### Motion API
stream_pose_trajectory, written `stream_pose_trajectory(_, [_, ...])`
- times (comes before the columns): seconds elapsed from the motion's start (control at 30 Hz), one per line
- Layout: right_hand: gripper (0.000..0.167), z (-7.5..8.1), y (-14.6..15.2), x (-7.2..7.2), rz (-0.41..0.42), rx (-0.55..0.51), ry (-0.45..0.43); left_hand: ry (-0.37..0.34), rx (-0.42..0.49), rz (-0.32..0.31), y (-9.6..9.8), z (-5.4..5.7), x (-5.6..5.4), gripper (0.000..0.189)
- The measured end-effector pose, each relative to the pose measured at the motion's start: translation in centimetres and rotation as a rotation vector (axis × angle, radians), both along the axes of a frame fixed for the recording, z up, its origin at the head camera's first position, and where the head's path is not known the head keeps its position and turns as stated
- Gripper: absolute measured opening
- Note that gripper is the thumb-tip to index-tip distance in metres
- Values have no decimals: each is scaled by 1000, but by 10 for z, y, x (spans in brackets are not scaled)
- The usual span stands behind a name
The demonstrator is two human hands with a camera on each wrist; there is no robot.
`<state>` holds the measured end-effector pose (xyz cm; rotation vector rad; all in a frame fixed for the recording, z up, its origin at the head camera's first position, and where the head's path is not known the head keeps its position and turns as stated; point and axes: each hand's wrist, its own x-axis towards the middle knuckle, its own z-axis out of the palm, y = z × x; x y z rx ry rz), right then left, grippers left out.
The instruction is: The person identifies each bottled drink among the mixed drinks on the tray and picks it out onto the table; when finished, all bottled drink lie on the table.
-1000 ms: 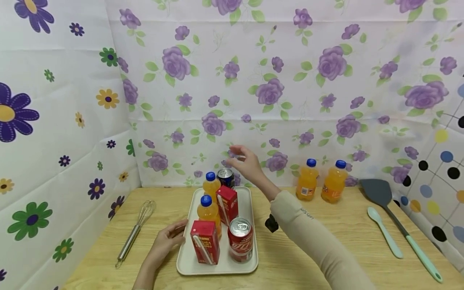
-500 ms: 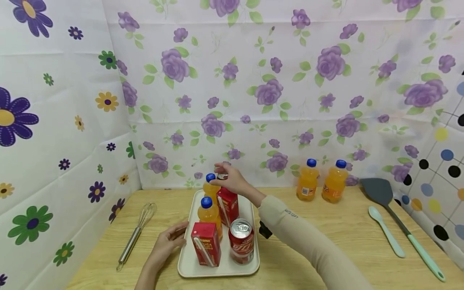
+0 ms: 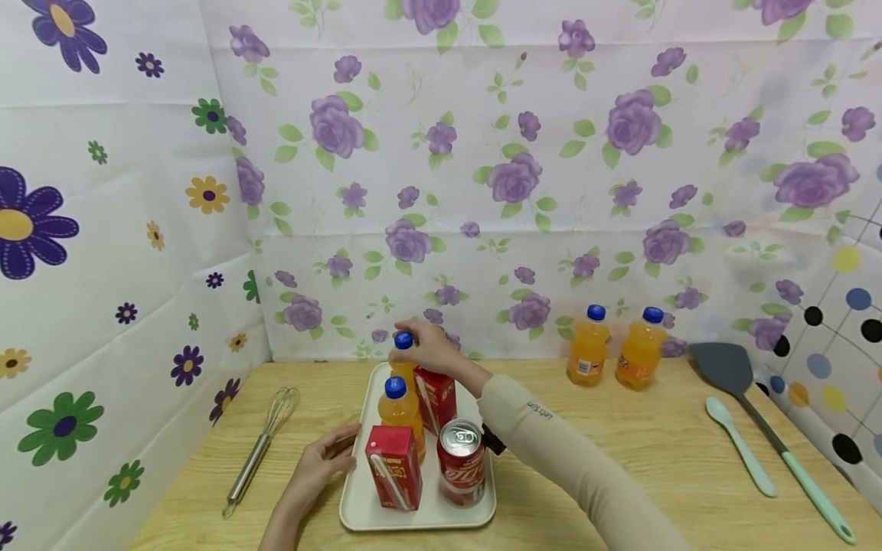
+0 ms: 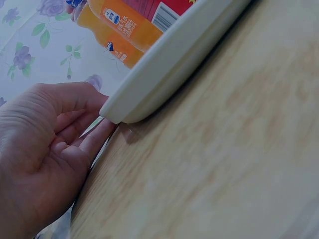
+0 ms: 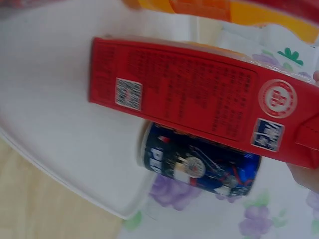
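Head view: right hand (image 3: 429,349) over tray (image 3: 358,511), left hand (image 3: 318,468) steadying.

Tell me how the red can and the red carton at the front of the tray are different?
The red can is round with a shiny silver top; the red carton is a flat-sided box. The carton has a white straw slanting across its front; the can has none. The can stands on the right of the white tray, the carton on the left, nearer the left hand. Both are red and stand upright.

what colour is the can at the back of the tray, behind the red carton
Dark blue with a red and white logo; the can shows best in the right wrist view, behind the red carton.
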<state>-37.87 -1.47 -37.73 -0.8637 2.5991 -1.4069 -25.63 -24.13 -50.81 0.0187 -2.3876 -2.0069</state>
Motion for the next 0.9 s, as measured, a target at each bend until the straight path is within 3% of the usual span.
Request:
stream_pose_trajectory(0.23, [57,-9,1,5,-12,-57,-63,-26,2,5,-2,-4,5,55])
stream_pose_trajectory(0.53, [44,-11,-5,4,-49,2,44,-40,-14,11,-6,-3,7,56])
stream_pose_trajectory(0.9, [39,-2,-1,1,-81,35,76,-12,19,-6,0,0,0,55])
